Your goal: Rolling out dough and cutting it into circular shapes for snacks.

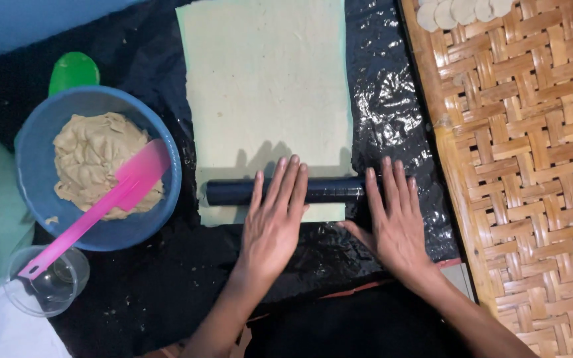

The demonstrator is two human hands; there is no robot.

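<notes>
Head view: left hand (274, 215) and right hand (392, 222) lie flat, fingers open, palms pressing the dark cylindrical rolling pin (326, 191) across the near edge of the pale rectangular dough sheet (266, 79). Keep pressure even both sides, roll straight.

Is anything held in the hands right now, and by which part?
Nothing is gripped. Both flat hands, left and right, press on top of the black roller over the dough sheet.

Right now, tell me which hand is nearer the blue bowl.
Left. The left hand lies on the roller just right of the bowl; the right hand is farther right, at the roller's other end.
</notes>
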